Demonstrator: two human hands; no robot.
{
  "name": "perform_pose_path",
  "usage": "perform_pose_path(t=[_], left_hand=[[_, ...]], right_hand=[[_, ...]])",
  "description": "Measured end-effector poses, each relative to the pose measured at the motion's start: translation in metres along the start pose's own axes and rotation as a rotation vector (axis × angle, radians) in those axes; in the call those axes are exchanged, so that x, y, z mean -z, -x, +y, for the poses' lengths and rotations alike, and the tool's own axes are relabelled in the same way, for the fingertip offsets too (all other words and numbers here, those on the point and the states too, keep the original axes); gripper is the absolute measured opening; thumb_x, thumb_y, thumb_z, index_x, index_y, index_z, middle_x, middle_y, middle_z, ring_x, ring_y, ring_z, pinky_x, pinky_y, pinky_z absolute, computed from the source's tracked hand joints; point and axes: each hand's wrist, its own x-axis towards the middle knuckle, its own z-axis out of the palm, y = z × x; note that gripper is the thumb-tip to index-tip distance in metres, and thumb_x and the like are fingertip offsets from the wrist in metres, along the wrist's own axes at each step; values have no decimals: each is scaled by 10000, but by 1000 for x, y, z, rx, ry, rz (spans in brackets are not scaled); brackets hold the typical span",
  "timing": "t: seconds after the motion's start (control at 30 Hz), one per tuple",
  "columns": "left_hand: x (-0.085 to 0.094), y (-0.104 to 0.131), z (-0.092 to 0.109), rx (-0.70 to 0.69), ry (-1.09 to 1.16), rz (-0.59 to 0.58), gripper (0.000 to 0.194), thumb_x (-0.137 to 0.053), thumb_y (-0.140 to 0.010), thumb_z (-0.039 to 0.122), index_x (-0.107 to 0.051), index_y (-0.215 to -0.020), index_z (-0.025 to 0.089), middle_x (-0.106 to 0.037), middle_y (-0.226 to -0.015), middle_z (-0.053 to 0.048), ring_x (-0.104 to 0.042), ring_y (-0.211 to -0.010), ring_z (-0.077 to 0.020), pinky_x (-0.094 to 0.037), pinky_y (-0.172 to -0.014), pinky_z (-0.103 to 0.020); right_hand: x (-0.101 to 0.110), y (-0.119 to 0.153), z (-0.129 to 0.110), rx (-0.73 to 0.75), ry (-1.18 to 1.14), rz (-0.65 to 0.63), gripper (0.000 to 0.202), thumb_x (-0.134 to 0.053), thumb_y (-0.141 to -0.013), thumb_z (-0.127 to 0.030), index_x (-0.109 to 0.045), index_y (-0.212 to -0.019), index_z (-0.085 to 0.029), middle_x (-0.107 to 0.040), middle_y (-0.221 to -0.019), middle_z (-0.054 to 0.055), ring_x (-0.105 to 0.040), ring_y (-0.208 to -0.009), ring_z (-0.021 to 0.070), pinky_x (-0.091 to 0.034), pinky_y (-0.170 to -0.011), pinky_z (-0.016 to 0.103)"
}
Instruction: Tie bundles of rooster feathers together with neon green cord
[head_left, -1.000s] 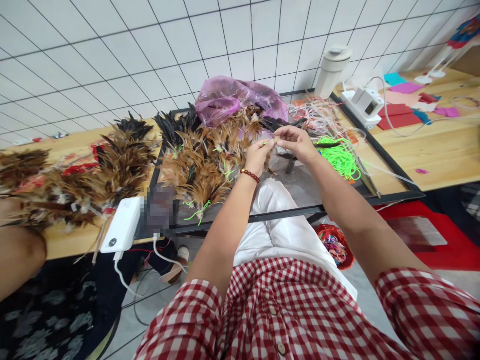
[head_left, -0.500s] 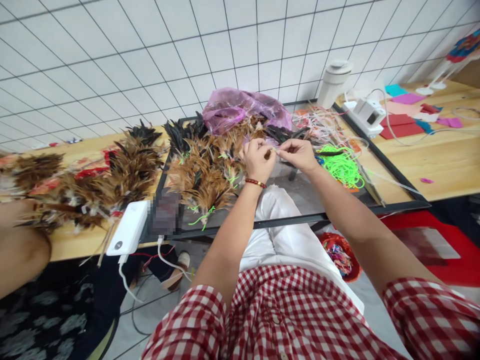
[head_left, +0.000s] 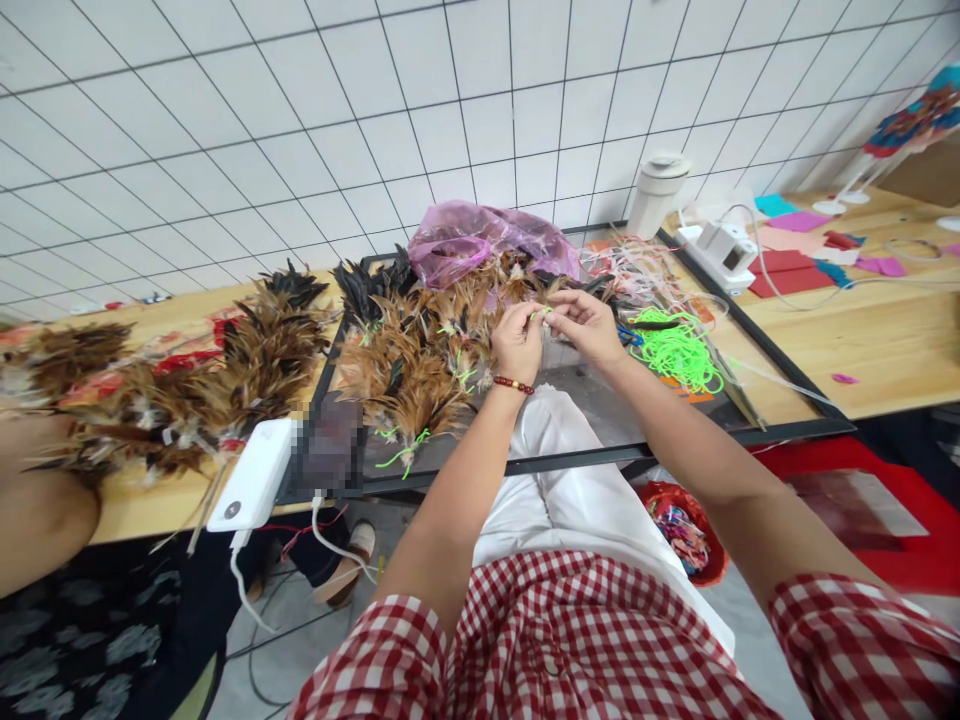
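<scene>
Now, the left hand (head_left: 517, 345) and right hand (head_left: 589, 328) are sitting fingertip to fingertip, both grips pinching a bit of green cord (head_left: 541, 313) above the black-framed board (head_left: 600, 412); feather bundles (head_left: 420, 402) are lying leftward, a neon-green cord tangle (head_left: 681, 356) is sprawling rightward.

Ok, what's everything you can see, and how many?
Feathers: many, brown and black, left to middle
Bag: one, purple, behind feathers
Cord: one pile, green, right in frame
Strips: many, pale, behind cord
Bottle: one, white, back right
Plug block: one, white, right of bottle
Sheets: several, mixed colours, far right
Frame: one, black, middle
Table: count unclear, wood-coloured, both sides
Power bank: one, white, front left
Basket: one, red, lower right
Wall: one, white, back
Other person: one, dark clothes, left edge
Bracelet: one, red, left wrist
Shirt: one, red-white, bottom
Trousers: one pair, white, bottom
Left hand: one, bare, middle, pinching green bit
Right hand: one, bare, middle, at same bit
</scene>
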Motion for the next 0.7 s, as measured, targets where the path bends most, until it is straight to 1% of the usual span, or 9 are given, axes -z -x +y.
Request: perform_pose_path(t=[0.07,0.17,0.23,0.3,0.37,0.43,0.53,0.63,0.7], left_hand=[[0,1,6,67,59,11,111,-726,-857,223,-760,-756,256,-762,-934,-49,-700,-1011,-198,-517,-1031,-327],[-5,0,8,181,179,47,68,-772,-812,211,-766,-751,241,-768,-902,-36,-719,-991,-189,-534,-1019,-328],[-10,-1,7,331,303,102,48,-772,-817,225,-750,-777,214,-764,-847,-26,-730,-904,-170,-567,-953,-328],[-15,-2,5,479,427,168,85,-759,-844,246,-715,-801,186,-756,-805,-19,-729,-819,-146,-583,-886,-313],[-16,-3,4,569,506,208,122,-746,-870,256,-676,-816,172,-759,-810,-20,-725,-776,-126,-582,-861,-300],[-14,-5,2,614,537,228,131,-719,-900,253,-642,-829,174,-767,-841,-19,-713,-749,-109,-578,-851,-289],[-9,-10,1,667,549,263,135,-649,-946,221,-593,-829,184,-760,-835,-9,-691,-724,-93,-572,-822,-266],[-5,-15,0,710,537,293,144,-607,-968,208,-564,-831,194,-752,-814,-6,-710,-771,-99,-557,-799,-239],[-4,-16,1,730,542,297,142,-598,-973,205,-553,-838,197,-753,-818,-9,-726,-816,-104,-551,-808,-234]], right_hand=[[0,1,0,10,39,16,572,-918,-593,-660,-685,-885,-226,-676,-678,-31,-598,-558,113,-527,-586,280],[1,1,1,23,83,53,569,-872,-621,-721,-643,-776,-224,-646,-643,-25,-582,-556,120,-502,-579,286],[2,0,2,33,75,70,580,-831,-657,-754,-601,-768,-233,-620,-632,-33,-572,-567,121,-492,-598,286],[3,-1,3,41,54,74,586,-807,-682,-767,-568,-781,-241,-624,-664,-30,-570,-592,125,-488,-626,290],[4,-1,4,45,61,58,588,-795,-695,-772,-552,-784,-244,-628,-696,-22,-551,-599,127,-469,-627,295],[5,0,7,48,113,27,597,-774,-703,-790,-545,-775,-244,-609,-696,-20,-512,-588,129,-431,-607,298],[4,3,11,74,249,-40,585,-725,-749,-795,-541,-744,-239,-538,-647,-29,-456,-585,136,-382,-611,310],[3,5,17,114,401,-122,502,-705,-818,-697,-552,-712,-231,-531,-646,-18,-467,-631,152,-378,-669,328],[3,5,22,106,448,-134,445,-689,-839,-633,-551,-708,-231,-552,-657,-8,-483,-656,162,-381,-689,334]])
